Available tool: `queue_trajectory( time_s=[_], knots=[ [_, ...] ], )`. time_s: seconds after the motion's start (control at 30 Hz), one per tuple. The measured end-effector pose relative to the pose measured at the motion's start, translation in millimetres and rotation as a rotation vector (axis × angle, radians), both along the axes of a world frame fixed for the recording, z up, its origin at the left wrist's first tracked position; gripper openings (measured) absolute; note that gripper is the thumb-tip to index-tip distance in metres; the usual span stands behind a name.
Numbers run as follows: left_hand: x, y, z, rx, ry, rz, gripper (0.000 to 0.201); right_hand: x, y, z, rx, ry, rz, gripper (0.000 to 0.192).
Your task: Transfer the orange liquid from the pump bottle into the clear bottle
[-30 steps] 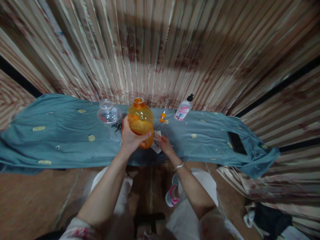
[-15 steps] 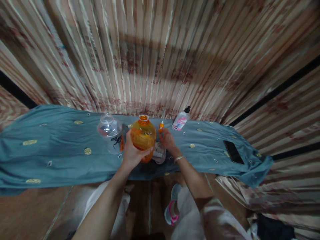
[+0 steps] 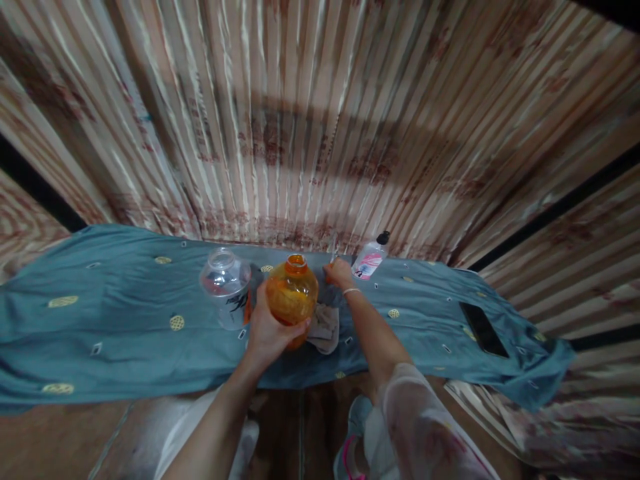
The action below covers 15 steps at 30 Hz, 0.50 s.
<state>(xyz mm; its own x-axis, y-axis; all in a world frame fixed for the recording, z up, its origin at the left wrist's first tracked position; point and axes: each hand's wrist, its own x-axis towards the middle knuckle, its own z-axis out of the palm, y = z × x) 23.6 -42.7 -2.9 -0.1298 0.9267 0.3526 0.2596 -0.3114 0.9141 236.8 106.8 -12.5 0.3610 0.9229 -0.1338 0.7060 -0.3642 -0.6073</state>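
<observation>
Bottle: orange, translucent, round-bellied, uncapped, upright in left hand.

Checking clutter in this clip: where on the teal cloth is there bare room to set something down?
Bare stretches: the teal patterned cloth left of the clear plastic jar, and between the white pump bottle and the black phone. Crowded at centre: the left hand grips the orange translucent jar, beside a crumpled beige rag; the right hand reaches behind it.

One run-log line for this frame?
left hand: grips orange jar | right hand: at far table edge, grasp unclear | beside jar: cloth, clear jar
</observation>
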Motion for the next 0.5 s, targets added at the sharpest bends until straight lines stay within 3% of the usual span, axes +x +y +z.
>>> queue_trajectory(
  time_s=[0.1,0.2,0.4,0.5],
  knots=[
    [3,1,0.1,0.013,0.006,0.003,0.091,7,-19,13.8,0.060,0.117,0.029,0.044],
    [6,2,1.1,-0.002,0.003,-0.007,0.092,19,-59,35.3,0.161,0.268,0.102,0.043],
    [10,0,4.4,-0.019,0.005,-0.052,0.096,71,-188,93.4,0.417,0.438,0.209,0.065],
    [12,0,5.9,-0.012,0.028,-0.050,0.097,101,-250,122.0,0.474,0.279,0.217,0.054]
  ],
)
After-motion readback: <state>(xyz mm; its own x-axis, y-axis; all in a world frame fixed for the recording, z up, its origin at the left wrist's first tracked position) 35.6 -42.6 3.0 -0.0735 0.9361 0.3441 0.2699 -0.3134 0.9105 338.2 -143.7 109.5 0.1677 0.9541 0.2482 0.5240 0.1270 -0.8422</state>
